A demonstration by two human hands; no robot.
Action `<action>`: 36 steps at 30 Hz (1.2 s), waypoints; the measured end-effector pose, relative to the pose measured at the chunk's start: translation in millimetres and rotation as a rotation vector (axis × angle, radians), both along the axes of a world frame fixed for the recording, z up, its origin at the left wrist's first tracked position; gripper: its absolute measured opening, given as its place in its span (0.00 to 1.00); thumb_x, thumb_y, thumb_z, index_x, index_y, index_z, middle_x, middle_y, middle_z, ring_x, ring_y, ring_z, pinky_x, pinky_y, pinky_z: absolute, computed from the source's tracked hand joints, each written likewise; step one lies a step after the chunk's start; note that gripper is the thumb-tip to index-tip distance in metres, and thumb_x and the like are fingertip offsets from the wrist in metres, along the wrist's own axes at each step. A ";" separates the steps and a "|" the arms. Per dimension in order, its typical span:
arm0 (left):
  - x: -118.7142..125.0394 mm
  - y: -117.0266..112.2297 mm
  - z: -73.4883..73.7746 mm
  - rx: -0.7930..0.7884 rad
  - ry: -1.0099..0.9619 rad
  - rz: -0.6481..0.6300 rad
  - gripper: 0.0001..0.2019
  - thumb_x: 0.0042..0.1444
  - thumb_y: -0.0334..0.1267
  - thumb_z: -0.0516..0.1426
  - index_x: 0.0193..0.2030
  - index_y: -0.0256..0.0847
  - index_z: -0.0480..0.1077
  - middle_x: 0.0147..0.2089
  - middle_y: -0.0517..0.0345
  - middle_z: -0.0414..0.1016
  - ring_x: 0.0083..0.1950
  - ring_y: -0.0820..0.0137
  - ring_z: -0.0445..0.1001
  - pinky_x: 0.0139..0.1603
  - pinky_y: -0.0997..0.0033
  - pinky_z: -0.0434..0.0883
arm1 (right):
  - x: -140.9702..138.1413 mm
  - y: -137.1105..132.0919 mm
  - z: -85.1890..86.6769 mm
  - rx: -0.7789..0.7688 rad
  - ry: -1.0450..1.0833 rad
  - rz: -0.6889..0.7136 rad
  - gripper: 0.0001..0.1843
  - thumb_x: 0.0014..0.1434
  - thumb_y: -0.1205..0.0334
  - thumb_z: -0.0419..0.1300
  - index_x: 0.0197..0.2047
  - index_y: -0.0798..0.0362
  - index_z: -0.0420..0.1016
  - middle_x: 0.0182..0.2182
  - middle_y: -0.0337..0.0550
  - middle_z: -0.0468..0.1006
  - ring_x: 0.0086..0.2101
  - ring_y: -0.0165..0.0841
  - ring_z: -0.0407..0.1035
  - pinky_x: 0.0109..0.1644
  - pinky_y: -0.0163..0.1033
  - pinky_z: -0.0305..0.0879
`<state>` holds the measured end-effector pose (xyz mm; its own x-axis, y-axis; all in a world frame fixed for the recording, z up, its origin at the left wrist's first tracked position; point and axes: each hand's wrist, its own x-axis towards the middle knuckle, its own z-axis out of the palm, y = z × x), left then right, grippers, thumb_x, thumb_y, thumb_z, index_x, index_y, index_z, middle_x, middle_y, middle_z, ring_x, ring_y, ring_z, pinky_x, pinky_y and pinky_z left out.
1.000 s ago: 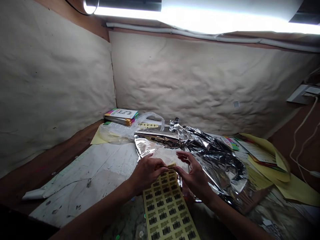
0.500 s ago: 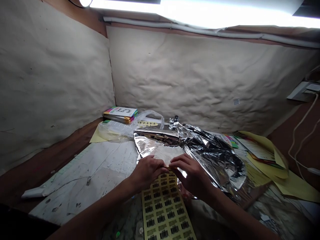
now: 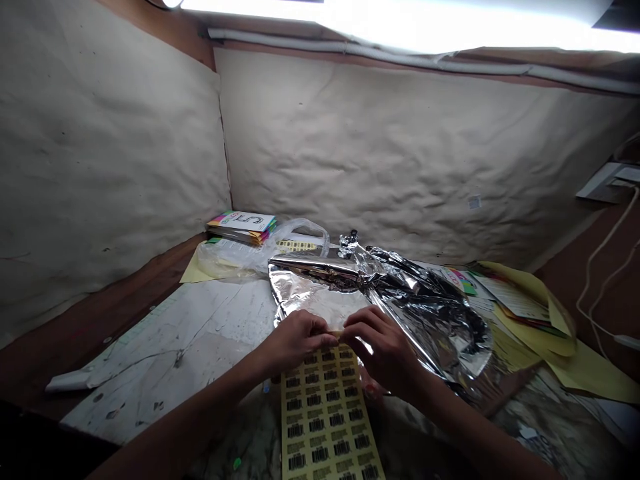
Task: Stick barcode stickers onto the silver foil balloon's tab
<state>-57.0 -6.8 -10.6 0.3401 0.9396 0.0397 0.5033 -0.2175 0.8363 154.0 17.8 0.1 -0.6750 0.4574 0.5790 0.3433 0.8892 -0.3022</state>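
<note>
Left hand [image 3: 295, 342] and right hand [image 3: 383, 351] have closed up, pinching the top edge of the barcode label sheet [image 3: 325, 413] (peeling, maybe), next wants a slow lift.

A blown-out overhead tube light [image 3: 425, 17] glares on the crinkled foil [image 3: 425, 320], while the lower corners fall dark.

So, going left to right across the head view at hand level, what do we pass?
White plastic strip → scuffed white board → left hand → right hand → crumpled silver foil → yellow papers → white cable
</note>
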 end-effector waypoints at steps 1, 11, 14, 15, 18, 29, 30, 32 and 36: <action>-0.8 0.6 -0.6 -0.028 -0.014 -0.004 0.17 0.56 0.46 0.56 0.23 0.36 0.66 0.22 0.65 0.60 0.26 0.75 0.57 0.26 0.75 0.54 | 2.3 0.3 5.5 -0.072 0.006 0.007 0.07 0.64 0.64 0.55 0.36 0.52 0.75 0.35 0.46 0.76 0.38 0.36 0.67 0.41 0.42 0.65; -9.7 -1.4 6.0 -0.128 0.188 -0.198 0.15 0.55 0.49 0.57 0.31 0.38 0.74 0.28 0.61 0.71 0.28 0.72 0.65 0.27 0.75 0.57 | 55.6 18.2 5.7 -1.185 0.043 -0.019 0.15 0.52 0.52 0.66 0.32 0.56 0.76 0.25 0.39 0.76 0.24 0.29 0.67 0.28 0.35 0.63; -9.0 -1.7 5.7 -0.163 0.227 -0.230 0.16 0.55 0.50 0.56 0.29 0.38 0.73 0.26 0.62 0.70 0.27 0.72 0.64 0.27 0.75 0.57 | 58.3 12.2 -13.4 -1.189 -0.013 -0.040 0.14 0.53 0.53 0.65 0.33 0.56 0.78 0.27 0.41 0.78 0.26 0.30 0.69 0.29 0.34 0.63; -8.5 -1.4 5.3 -0.176 0.234 -0.231 0.16 0.55 0.50 0.56 0.29 0.38 0.73 0.26 0.62 0.70 0.27 0.72 0.64 0.27 0.74 0.57 | 57.8 10.8 -17.2 -1.165 -0.020 -0.048 0.13 0.54 0.53 0.65 0.34 0.56 0.78 0.28 0.41 0.78 0.27 0.31 0.70 0.30 0.35 0.64; -7.0 -0.5 4.9 -0.212 0.231 -0.221 0.16 0.54 0.51 0.56 0.29 0.38 0.73 0.26 0.61 0.71 0.27 0.72 0.64 0.26 0.74 0.57 | 55.6 9.9 -22.0 -1.076 -0.042 -0.077 0.10 0.55 0.56 0.64 0.34 0.55 0.79 0.30 0.41 0.79 0.30 0.32 0.71 0.34 0.36 0.66; -8.8 0.3 3.1 -0.224 0.263 -0.224 0.16 0.56 0.51 0.56 0.28 0.39 0.72 0.27 0.62 0.71 0.28 0.72 0.65 0.26 0.75 0.57 | 53.9 2.2 -32.5 -0.873 -0.057 -0.261 0.06 0.56 0.58 0.62 0.33 0.51 0.78 0.28 0.39 0.79 0.28 0.33 0.71 0.31 0.36 0.64; -8.8 0.5 2.9 -0.225 0.262 -0.223 0.16 0.56 0.51 0.56 0.29 0.39 0.72 0.27 0.62 0.71 0.28 0.72 0.65 0.26 0.75 0.57 | 52.7 -0.6 -32.1 -0.828 -0.066 -0.267 0.06 0.56 0.59 0.62 0.33 0.51 0.78 0.28 0.39 0.79 0.28 0.33 0.71 0.32 0.37 0.64; -8.6 0.9 3.0 -0.238 0.260 -0.220 0.16 0.55 0.51 0.56 0.29 0.39 0.72 0.27 0.62 0.72 0.28 0.72 0.66 0.26 0.75 0.57 | 50.0 -6.7 -31.3 -0.719 -0.099 -0.270 0.05 0.57 0.61 0.61 0.33 0.50 0.78 0.29 0.39 0.79 0.29 0.33 0.72 0.33 0.37 0.64; -7.8 1.8 4.9 -0.260 0.259 -0.222 0.16 0.55 0.51 0.56 0.30 0.39 0.73 0.29 0.61 0.72 0.29 0.71 0.67 0.27 0.75 0.58 | 47.6 -13.7 -32.4 -0.477 -0.222 -0.360 0.15 0.56 0.64 0.63 0.48 0.49 0.73 0.33 0.40 0.78 0.33 0.35 0.71 0.37 0.38 0.65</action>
